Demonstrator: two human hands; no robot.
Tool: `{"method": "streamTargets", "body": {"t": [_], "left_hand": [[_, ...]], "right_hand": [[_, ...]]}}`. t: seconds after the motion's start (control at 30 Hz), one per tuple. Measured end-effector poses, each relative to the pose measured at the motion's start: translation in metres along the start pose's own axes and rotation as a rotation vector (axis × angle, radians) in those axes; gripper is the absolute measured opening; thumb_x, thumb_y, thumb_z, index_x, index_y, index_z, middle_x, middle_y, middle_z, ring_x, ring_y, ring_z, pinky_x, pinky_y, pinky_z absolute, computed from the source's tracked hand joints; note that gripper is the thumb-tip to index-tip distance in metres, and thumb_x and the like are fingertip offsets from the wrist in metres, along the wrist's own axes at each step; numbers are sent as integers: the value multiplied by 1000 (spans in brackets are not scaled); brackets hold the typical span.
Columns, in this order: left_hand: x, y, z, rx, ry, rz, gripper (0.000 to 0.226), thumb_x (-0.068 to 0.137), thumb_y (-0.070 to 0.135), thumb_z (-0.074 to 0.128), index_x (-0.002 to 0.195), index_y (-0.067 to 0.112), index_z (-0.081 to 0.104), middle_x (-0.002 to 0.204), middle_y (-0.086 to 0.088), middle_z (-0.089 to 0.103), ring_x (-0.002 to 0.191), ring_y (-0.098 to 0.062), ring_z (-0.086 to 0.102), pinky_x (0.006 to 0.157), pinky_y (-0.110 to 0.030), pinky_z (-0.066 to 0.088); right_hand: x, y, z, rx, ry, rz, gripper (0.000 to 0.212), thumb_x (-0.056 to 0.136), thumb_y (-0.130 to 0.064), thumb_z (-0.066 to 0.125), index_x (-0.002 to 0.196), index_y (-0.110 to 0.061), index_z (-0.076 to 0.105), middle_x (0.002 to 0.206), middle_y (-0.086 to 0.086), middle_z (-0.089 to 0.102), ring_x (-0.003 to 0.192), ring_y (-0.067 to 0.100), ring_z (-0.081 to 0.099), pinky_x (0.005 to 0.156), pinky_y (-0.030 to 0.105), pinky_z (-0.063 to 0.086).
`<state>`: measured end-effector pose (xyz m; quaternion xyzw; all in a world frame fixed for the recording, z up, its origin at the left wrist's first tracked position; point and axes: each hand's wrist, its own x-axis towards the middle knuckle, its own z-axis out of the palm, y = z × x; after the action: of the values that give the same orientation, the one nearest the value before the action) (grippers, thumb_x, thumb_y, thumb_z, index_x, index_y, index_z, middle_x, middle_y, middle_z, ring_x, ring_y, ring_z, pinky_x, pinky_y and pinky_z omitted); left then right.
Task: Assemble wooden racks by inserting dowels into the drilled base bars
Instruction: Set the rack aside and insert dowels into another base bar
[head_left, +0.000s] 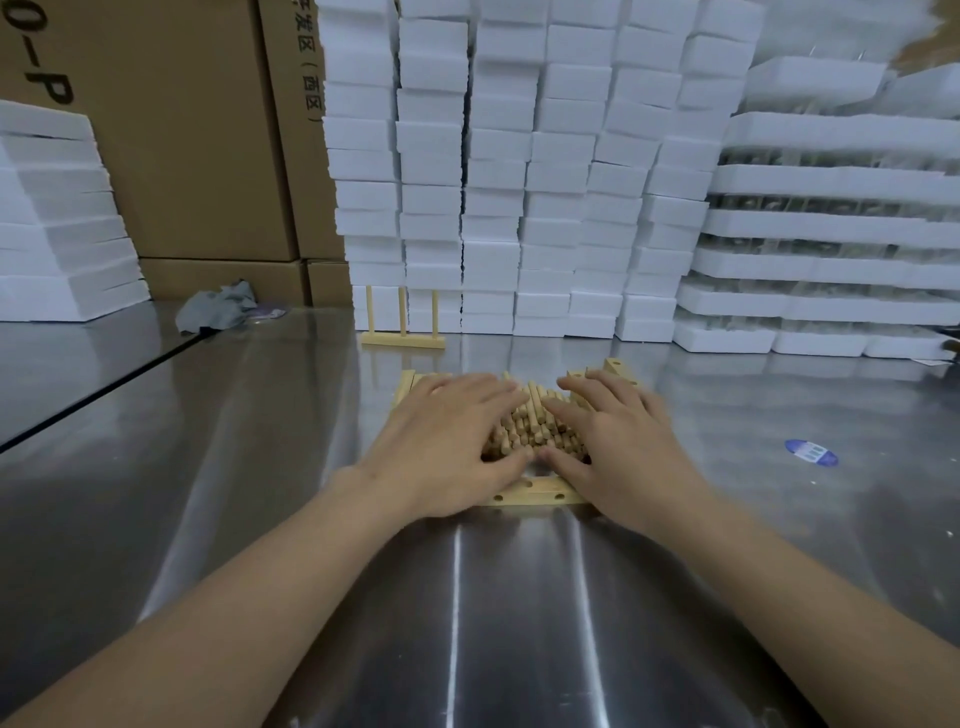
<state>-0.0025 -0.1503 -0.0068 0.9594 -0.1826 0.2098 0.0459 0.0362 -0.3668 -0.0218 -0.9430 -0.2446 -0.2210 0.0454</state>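
So, my left hand (447, 441) and right hand (618, 447) lie spread on the dowel pile (535, 431), gripping nothing, probably corralling it behind the drilled base bar (540, 493).

The dowel pile (530, 431) is hemmed in. The left hand (447, 441) and right hand (618, 441) lie flat over its flanks, a drilled bar (535, 491) lies across its near edge, and more bars (621, 369) sit at its far corners. Only a narrow strip on top, between the fingers (498, 395), is uncovered. Beyond the pile a finished rack (402, 332) stands upright before a wall of foam blocks (519, 182). To either side of the pile bare surface (208, 467) gives wide passage.
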Motion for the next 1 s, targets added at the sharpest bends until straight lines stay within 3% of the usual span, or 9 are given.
{"method": "streamTargets", "body": {"t": [0.1,0.3,0.43,0.5,0.57,0.63,0.7,0.87,1.0], "left_hand": [[0,-1,7,4,-44,12,64,104,64,44,161,34,45,167,14,43,155,-8,36,131,-40,17],[3,-3,9,-7,65,24,45,105,44,58,149,35,59,149,18,61,137,-10,54,113,-37,37],[2,-2,8,-4,84,31,42,104,46,60,145,38,60,139,20,65,126,-8,59,105,-34,41],[3,-3,8,-12,94,43,45,104,50,59,148,38,58,139,20,64,126,-8,58,104,-32,41],[3,-5,8,-14,105,47,49,104,54,57,151,39,55,145,20,60,130,-8,56,108,-32,41],[3,-8,6,9,111,53,52,105,58,56,153,38,54,151,19,57,135,-8,54,113,-32,39],[2,-10,3,32,114,66,55,104,60,54,154,36,55,153,18,58,138,-8,53,116,-33,38],[5,-18,3,68,108,106,55,106,60,52,157,38,52,157,21,54,142,-6,50,117,-33,37],[4,-18,5,36,113,87,56,105,59,55,157,38,52,156,21,55,141,-6,51,113,-31,40]], "right_hand": [[0,-1,2,25,-7,-2,52,100,-62,48,145,-38,59,165,-12,36,157,16,16,123,44,12],[-1,-7,-7,102,12,17,41,103,-52,53,140,-37,63,155,-14,46,151,13,27,120,39,13],[27,-14,-23,225,86,27,32,106,-34,50,131,-31,69,135,-8,66,130,18,55,113,43,38],[64,-14,-32,318,-20,67,34,108,-32,45,126,-22,72,126,-4,70,117,21,64,101,44,51],[105,-15,-34,366,-169,118,44,111,-36,40,113,-4,72,107,9,72,101,32,67,86,43,53],[136,-17,-27,371,-329,147,66,113,-49,32,120,4,69,119,19,72,112,39,66,96,45,51],[154,-18,-18,368,-504,162,81,109,-65,19,140,-5,64,144,13,63,132,33,59,113,46,44],[171,-20,-10,419,-708,183,99,93,-87,10,119,-18,76,117,0,72,105,20,69,88,33,55],[168,-21,-9,394,-725,150,102,92,-89,11,118,-16,78,118,2,72,103,18,70,82,31,54]]}}
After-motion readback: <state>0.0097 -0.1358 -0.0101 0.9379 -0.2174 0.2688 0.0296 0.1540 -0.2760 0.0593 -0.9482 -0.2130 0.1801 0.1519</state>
